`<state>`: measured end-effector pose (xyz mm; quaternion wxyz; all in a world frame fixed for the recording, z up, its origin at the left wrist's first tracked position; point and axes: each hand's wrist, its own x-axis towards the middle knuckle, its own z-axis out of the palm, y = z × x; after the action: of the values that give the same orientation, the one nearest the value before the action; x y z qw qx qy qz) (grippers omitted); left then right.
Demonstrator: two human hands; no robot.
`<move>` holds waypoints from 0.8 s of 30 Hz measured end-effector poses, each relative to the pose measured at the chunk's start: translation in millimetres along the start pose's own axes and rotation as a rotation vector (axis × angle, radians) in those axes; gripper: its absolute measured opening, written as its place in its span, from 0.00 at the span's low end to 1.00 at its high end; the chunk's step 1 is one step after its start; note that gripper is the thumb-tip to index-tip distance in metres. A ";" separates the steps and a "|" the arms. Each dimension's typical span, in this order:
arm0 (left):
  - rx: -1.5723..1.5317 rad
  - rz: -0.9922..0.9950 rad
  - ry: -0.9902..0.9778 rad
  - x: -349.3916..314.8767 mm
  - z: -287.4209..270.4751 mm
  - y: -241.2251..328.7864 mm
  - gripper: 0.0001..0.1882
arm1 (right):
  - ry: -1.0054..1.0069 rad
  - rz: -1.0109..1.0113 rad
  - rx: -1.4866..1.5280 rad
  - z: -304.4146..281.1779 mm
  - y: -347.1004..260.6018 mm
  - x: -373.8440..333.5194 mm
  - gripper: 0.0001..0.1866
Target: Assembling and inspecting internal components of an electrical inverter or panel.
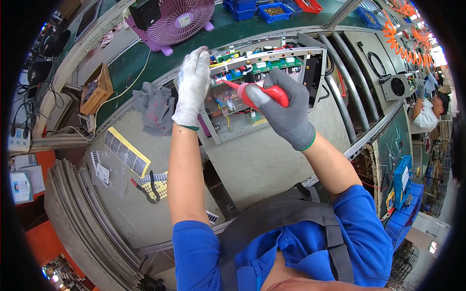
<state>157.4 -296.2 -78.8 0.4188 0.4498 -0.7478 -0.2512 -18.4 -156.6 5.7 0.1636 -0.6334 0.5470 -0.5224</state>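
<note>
An open metal chassis (228, 133) with green circuit boards (279, 64) and wiring inside rests on the bench in front of me. My left hand (194, 72), in a white knit glove, is stretched out flat against its left end, holding nothing. In a grey glove, my right hand (289, 109) is wrapped round a red squeeze bottle (276, 94) with a narrow pointed nozzle. The nozzle tip points left, over the parts beside the near board. Whether the tip touches anything there, I cannot tell.
A purple fan (179, 22) and blue bins (274, 12) of small parts stand behind. To the left lie a grey rag (154, 107), a cardboard box (97, 89), label sheets (127, 151) and dark-handled cutters (151, 189). Metal rollers (357, 80) run on the right; another person works beyond.
</note>
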 end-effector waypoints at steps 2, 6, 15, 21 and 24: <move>-0.062 -0.065 0.009 0.7 -0.1 -2.1 0.18 | -0.015 0.042 0.001 0.7 -2.9 -0.7 0.15; 0.011 0.049 -0.001 -1.5 -2.5 -4.7 0.19 | -0.022 0.077 0.000 -6.3 -5.7 2.4 0.15; -0.050 -0.028 0.004 -0.3 -0.8 1.0 0.19 | 0.008 0.037 0.044 -5.1 -3.5 3.2 0.15; -0.067 -0.078 -0.011 1.4 -1.9 0.9 0.20 | 0.001 0.067 0.000 -4.8 -1.1 5.4 0.16; -0.069 -0.040 -0.045 3.9 -7.0 -5.7 0.20 | -0.002 0.044 0.030 -3.3 -2.2 1.9 0.15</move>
<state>165.1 -302.3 -77.9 0.4119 0.4441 -0.7389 -0.2952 -20.2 -156.3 9.7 0.1854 -0.6190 0.5527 -0.5263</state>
